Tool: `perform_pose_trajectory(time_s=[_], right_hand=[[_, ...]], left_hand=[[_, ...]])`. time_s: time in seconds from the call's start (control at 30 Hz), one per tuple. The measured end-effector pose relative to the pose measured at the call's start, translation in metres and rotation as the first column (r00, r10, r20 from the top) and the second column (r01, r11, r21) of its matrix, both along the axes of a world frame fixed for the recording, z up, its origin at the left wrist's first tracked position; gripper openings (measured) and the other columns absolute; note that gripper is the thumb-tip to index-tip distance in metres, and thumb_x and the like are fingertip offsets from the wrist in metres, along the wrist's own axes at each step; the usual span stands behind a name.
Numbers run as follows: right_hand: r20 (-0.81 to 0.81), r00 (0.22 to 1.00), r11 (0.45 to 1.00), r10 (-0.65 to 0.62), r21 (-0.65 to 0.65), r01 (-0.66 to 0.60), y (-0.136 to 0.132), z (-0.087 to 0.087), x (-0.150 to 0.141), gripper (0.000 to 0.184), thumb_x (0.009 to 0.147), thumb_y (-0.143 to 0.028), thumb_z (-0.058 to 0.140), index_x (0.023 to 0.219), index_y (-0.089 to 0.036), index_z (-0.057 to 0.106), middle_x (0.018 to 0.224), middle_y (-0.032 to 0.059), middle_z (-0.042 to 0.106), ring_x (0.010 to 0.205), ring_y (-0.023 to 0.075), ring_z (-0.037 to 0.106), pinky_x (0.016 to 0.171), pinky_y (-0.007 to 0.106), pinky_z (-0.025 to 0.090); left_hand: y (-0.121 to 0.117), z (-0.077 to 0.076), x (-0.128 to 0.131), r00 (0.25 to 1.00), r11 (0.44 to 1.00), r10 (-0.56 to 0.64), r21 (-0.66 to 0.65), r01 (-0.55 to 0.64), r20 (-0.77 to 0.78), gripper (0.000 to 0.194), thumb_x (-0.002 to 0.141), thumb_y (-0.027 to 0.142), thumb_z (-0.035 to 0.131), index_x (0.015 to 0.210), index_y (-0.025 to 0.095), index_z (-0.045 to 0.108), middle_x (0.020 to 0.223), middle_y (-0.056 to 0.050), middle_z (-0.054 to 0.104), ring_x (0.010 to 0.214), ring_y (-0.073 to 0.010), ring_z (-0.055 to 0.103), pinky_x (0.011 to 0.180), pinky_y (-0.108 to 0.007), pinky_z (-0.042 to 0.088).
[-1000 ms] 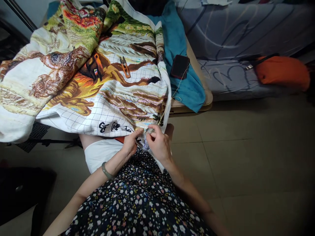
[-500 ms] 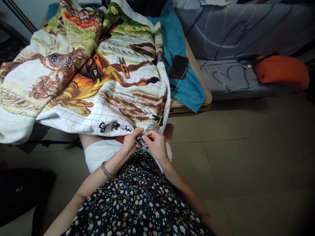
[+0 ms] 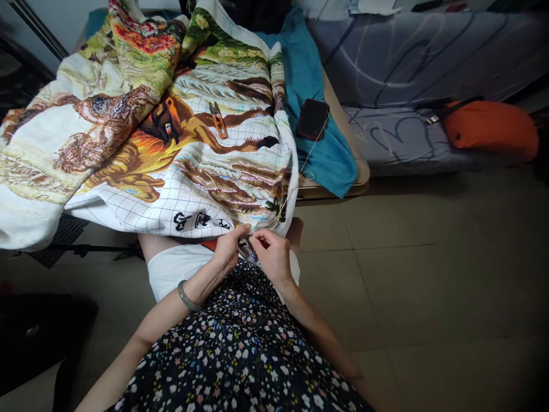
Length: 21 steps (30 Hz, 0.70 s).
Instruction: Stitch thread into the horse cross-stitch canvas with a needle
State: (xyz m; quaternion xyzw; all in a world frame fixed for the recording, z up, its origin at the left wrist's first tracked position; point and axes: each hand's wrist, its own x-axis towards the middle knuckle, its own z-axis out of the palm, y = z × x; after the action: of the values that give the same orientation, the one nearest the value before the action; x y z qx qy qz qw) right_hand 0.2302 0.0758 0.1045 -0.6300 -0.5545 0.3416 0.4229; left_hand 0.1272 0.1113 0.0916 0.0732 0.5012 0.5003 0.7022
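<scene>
A large cross-stitch cloth (image 3: 146,214), white with a printed grid and stitched in brown, orange and green, spreads over my lap and the low table. My left hand (image 3: 227,247) grips its near edge, thumb on top and fingers folded beneath. Right beside it, my right hand (image 3: 271,252) is pinched closed at the same edge; whatever sits between those fingertips is too small to make out. Pale thread (image 3: 281,209) trails loosely over the cloth near the right hand. Orange-handled thread snips (image 3: 218,121) lie on the stitching, beyond both hands.
A dark phone-like object (image 3: 313,119) rests on a teal cloth (image 3: 338,171) at the table's right edge, a strand of thread across it. Farther right, an orange bag (image 3: 491,127) lies on a grey patterned sofa (image 3: 394,137). Tiled floor (image 3: 412,274) extends on the right.
Almost nothing differs. Both hands stay at the cloth's near edge, the right one shifted very slightly; the view has tilted a little.
</scene>
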Motion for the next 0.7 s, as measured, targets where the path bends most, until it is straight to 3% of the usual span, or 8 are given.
perform_pose_trajectory(time_s=[0.23,0.5,0.7], right_hand=[[-0.138,0.989,0.997,-0.051,-0.069,0.042,0.001,-0.009,0.0,0.016,0.08,-0.033,0.06,0.072,-0.019,0.064,0.06,0.0007,0.064,0.053,0.0153,0.059,0.053,0.027,0.051],[-0.339,0.937,0.982,-0.081,-0.188,0.017,0.004,0.0,-0.001,0.014,0.072,-0.031,0.065,0.071,-0.018,0.063,0.058,-0.0006,0.062,0.046,0.0114,0.054,0.047,0.023,0.047],[-0.378,0.912,0.974,-0.161,-0.212,0.084,0.006,0.003,-0.007,0.018,0.07,-0.032,0.068,0.073,-0.017,0.06,0.06,0.0007,0.064,0.047,0.012,0.058,0.048,0.023,0.048]], left_hand=[[-0.002,-0.002,0.001,1.0,1.0,-0.008,-0.013,0.008,0.013,0.026,0.048,0.024,0.084,0.058,0.014,0.063,0.056,0.0,0.059,0.051,-0.0112,0.053,0.056,-0.028,0.041],[-0.007,0.002,0.003,0.998,1.0,-0.009,0.017,0.008,0.055,0.031,0.046,0.028,0.086,0.058,0.016,0.06,0.054,0.003,0.057,0.049,-0.0093,0.05,0.051,-0.024,0.039],[-0.008,0.003,0.003,0.998,0.998,-0.003,0.055,-0.001,0.066,0.03,0.048,0.028,0.086,0.057,0.015,0.061,0.055,0.003,0.056,0.05,-0.0081,0.048,0.053,-0.023,0.039]])
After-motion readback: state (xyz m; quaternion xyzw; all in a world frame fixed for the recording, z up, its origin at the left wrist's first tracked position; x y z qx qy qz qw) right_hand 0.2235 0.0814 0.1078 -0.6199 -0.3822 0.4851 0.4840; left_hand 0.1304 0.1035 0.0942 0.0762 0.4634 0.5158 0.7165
